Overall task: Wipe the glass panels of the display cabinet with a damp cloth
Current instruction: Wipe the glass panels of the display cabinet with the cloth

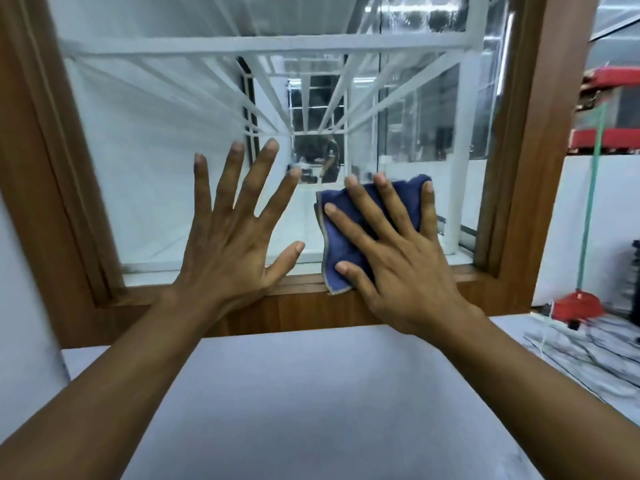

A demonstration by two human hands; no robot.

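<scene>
A glass panel [156, 174] in a brown wooden frame [298, 306] fills the view ahead. My left hand [235, 233] lies flat on the lower glass with its fingers spread and nothing in it. To its right, my right hand [391, 251] presses a folded blue cloth [337, 237] flat against the glass near the panel's lower edge. The cloth's bottom corner hangs over the wooden sill. White shelf bars [263, 46] show through the glass inside the cabinet.
A white surface [311, 403] lies below the frame, under my forearms. At the right stand a green pole on a red base [576, 304], tangled cables [588, 348] and red shelving [609, 109]. The frame's right post [533, 150] borders the panel.
</scene>
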